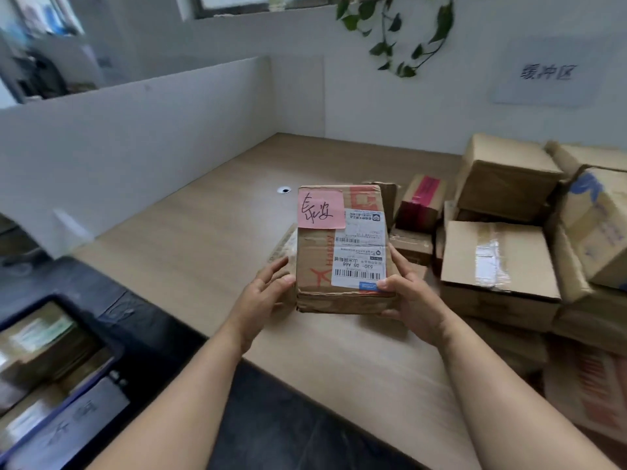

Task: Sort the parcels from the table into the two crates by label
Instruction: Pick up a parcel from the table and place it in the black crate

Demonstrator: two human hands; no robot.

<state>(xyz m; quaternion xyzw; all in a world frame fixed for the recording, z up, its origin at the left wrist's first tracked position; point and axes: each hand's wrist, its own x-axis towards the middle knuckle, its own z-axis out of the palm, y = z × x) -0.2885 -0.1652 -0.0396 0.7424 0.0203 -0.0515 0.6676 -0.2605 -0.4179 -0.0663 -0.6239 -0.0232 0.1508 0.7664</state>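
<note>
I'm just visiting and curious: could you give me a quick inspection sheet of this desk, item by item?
Surface: light wooden table, with a small white grommet hole.
Job's things: brown cardboard parcel with pink handwritten note, held up above the table; pile of brown cardboard parcels at the right; dark blue crate lower left, already holding parcels.
Clutter: nothing seen.
Hands: left hand grips the parcel's left side; right hand grips its right side, thumb on the white shipping label.
Cables: nothing seen.
Surroundings: white partition panel, green trailing plant, white wall sign.
</note>
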